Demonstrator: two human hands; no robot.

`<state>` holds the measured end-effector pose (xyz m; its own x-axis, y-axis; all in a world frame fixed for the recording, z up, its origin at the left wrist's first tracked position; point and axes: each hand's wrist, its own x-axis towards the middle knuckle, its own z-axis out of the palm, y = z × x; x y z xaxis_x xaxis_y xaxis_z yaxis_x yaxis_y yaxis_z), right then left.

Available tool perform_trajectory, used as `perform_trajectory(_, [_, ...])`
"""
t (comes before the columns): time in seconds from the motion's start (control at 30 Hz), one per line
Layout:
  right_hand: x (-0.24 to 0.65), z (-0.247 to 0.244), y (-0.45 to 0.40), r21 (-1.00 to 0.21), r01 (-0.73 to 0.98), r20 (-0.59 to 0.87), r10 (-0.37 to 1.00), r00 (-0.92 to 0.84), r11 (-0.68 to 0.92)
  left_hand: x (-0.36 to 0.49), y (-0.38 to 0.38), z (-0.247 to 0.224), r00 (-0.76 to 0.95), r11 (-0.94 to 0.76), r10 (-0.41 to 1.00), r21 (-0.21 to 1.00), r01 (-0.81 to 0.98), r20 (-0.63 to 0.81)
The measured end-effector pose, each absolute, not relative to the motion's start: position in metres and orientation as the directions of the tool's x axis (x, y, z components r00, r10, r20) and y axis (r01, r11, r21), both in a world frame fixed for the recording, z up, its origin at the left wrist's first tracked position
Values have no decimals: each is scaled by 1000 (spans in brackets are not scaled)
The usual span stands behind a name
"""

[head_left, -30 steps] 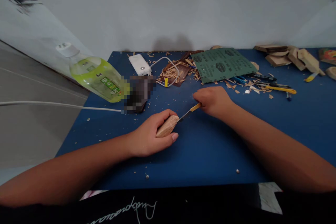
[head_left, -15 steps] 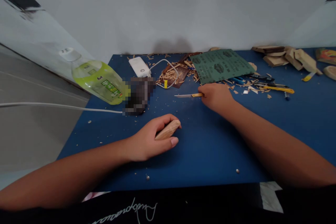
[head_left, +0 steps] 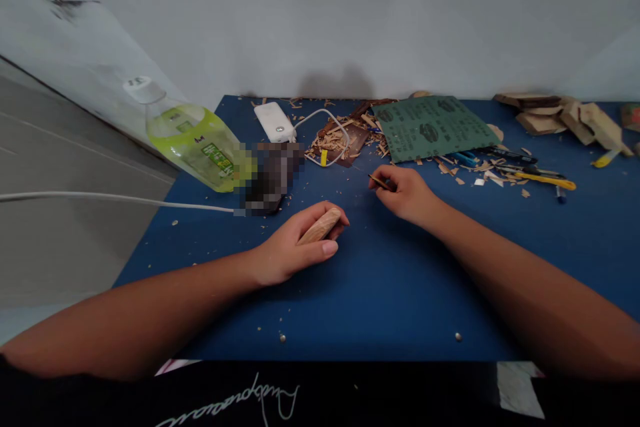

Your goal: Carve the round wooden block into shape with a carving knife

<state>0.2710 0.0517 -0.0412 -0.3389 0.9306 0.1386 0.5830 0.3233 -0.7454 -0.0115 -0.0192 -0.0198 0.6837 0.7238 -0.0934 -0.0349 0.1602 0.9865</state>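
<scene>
My left hand (head_left: 300, 243) is closed around a small carved piece of pale wood (head_left: 320, 227), its rounded end showing between thumb and fingers. To the right, my right hand (head_left: 407, 193) grips a carving knife (head_left: 383, 183) by its thin yellowish handle. The blade points toward the far left and is seen nearly edge-on, so it is hard to make out. A gap of bare blue table separates the knife from the wood. Beyond my right hand lies a green sheet of sandpaper (head_left: 435, 127).
On the blue table (head_left: 380, 300) are wood shavings (head_left: 333, 142), a white power bank (head_left: 274, 122) with a cable, and a blurred-out dark object (head_left: 273, 180). A tilted bottle (head_left: 200, 147) stands left. Yellow cutter (head_left: 545, 179) and wood blocks (head_left: 540, 117) lie right.
My right hand has drawn nearer to me and turned the knife, whose blade lay flat and pointed left before. My left hand still holds the wood. The view has shifted slightly.
</scene>
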Motion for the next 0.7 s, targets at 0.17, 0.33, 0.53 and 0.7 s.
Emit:
perform_trajectory(0.17, [269,-43,54,-858,462,66,940,-336,226,-6,-19,-20,611,229,787,962,-151,-91])
perform_trajectory(0.33, [273,-43,58,-943,303,22,933,-360,139,1,-16,-17,533,287,838,927,-243,-119])
perform_trajectory(0.53, [267,-43,55,-994,29,89,953,-291,102,3,-13,-17,523,308,841,916,-257,-137])
perform_trajectory(0.7, [263,-45,53,-964,163,166,952,-257,212,3,-12,-17,527,322,837,911,-258,-146])
